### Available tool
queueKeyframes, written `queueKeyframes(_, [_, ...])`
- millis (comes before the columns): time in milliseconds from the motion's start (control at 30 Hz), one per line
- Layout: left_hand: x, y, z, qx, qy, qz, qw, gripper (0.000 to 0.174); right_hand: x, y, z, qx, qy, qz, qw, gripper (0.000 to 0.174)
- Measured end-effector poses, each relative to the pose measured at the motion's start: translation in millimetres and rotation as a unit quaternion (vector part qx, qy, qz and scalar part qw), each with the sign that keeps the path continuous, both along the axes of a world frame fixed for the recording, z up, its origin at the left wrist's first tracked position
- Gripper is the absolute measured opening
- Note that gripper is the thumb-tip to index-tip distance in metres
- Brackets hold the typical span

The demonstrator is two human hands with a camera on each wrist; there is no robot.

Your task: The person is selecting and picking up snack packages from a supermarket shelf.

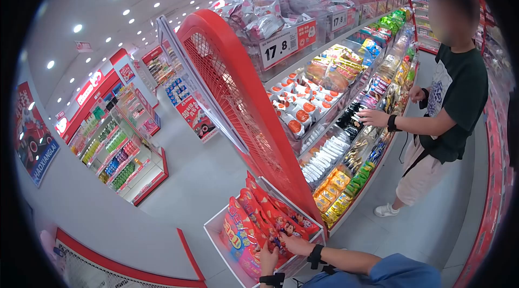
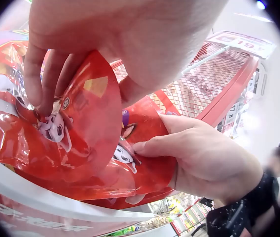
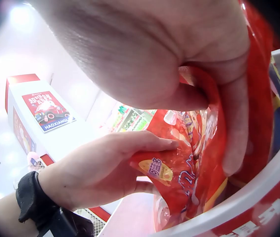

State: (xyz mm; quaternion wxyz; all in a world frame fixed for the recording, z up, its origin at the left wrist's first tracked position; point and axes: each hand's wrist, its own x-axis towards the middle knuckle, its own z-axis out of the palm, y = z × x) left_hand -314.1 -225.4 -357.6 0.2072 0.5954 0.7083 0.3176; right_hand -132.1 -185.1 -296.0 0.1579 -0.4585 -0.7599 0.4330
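Several red snack bags [image 1: 255, 217] with cartoon characters stand packed upright in a white bin [image 1: 223, 255]. My left hand [image 1: 268, 260] grips a glossy bag [image 2: 88, 123] at its edge, thumb on one face and fingers on the other. Just to the right of it, my right hand [image 1: 297, 245] pinches a red bag [image 3: 211, 133] between thumb and fingers. In the left wrist view the right thumb lies flat on the printed face. The lower parts of the bags are hidden inside the bin.
A red mesh end panel [image 1: 232, 77] rises behind the bin. Right of it runs a sloped shelf of packaged snacks [image 1: 324, 163]. A person in a dark shirt [image 1: 459, 93] stands by the shelf. A low red-edged mesh barrier [image 1: 119, 261] is at lower left.
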Motion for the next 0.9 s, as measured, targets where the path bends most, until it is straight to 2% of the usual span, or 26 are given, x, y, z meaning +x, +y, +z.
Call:
queueKeyframes(133, [8.6, -2.0, 21.7, -0.036, -0.041, 0.01, 0.998, 0.064, -1.6, 1.8, -10.2, 0.011, -0.015, 0.005, 1.0, 0.058])
queueKeyframes(267, [11.8, -2.9, 28.2, -0.039, -0.026, 0.019, 0.999, 0.064, -0.7, 2.0, -12.2, 0.008, -0.019, 0.005, 1.0, 0.06])
queueKeyframes(367, [19.3, -4.7, 52.6, -0.091, -0.034, 0.021, 0.995, 0.064, 1.2, 0.4, -6.6, 0.002, -0.021, 0.005, 1.0, 0.06])
queueKeyframes(467, [8.4, -2.2, 18.3, -0.029, 0.009, 0.013, 0.999, 0.064, 2.6, -1.2, -2.3, 0.001, -0.018, 0.004, 1.0, 0.061])
queueKeyframes(567, [4.2, -0.7, 7.3, -0.032, 0.003, 0.014, 0.999, 0.065, 1.4, -0.8, -4.0, 0.007, -0.017, 0.002, 1.0, 0.056])
queueKeyframes(667, [10.0, -1.8, 23.9, -0.067, -0.039, 0.023, 0.997, 0.064, 3.3, -3.0, 4.1, 0.015, 0.001, -0.005, 1.0, 0.045])
queueKeyframes(733, [7.8, -1.5, 15.7, -0.036, -0.007, 0.015, 0.999, 0.063, 4.6, -3.4, 8.1, 0.012, -0.001, -0.002, 1.0, 0.043])
queueKeyframes(833, [8.3, -0.9, 16.7, -0.047, -0.006, 0.015, 0.999, 0.062, 3.7, -2.7, 1.9, 0.022, -0.001, 0.0, 1.0, 0.044])
queueKeyframes(900, [6.8, 1.0, 15.5, -0.049, -0.013, 0.011, 0.999, 0.061, 1.4, -0.3, -5.2, 0.023, -0.01, 0.003, 1.0, 0.054])
